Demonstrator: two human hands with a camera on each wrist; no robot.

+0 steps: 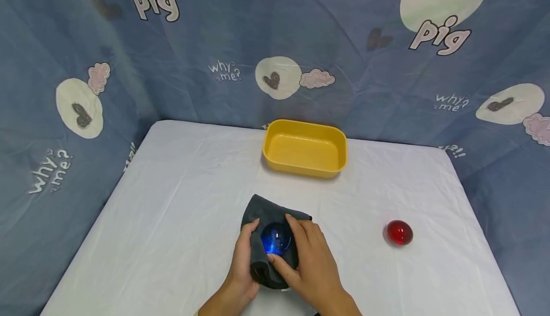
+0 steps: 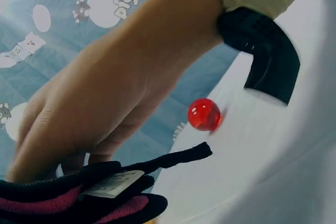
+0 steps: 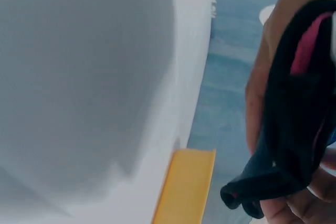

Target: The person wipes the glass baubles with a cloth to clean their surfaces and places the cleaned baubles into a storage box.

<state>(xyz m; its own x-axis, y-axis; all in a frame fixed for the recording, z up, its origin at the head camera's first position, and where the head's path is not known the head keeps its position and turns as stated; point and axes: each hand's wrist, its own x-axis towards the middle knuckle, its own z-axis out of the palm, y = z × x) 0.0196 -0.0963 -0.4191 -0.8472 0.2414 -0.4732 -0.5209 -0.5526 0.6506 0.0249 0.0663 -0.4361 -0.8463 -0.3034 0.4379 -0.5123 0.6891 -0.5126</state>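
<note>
A dark grey folded cloth [image 1: 262, 211] with black edging is held up between both hands, low in the middle of the head view. A clear blue ball [image 1: 275, 238] sits against its upper face. My left hand [image 1: 240, 263] grips the cloth's left side, thumb on top. At the right side, my right hand [image 1: 315, 263] holds the cloth, its thumb tip touching the ball's lower edge. The left wrist view shows the right hand [image 2: 94, 103] above the cloth's pink lining [image 2: 126, 211] and a white label [image 2: 113, 183]. Fingers under the cloth are partly hidden.
A clear red ball [image 1: 399, 233] lies on the white tabletop [image 1: 193, 201] to the right. At the back edge stands a yellow rectangular tray [image 1: 301, 169]. Blue printed fabric [image 1: 206, 34] hangs behind and at the sides. The right wrist carries a black strap piece [image 2: 268, 56].
</note>
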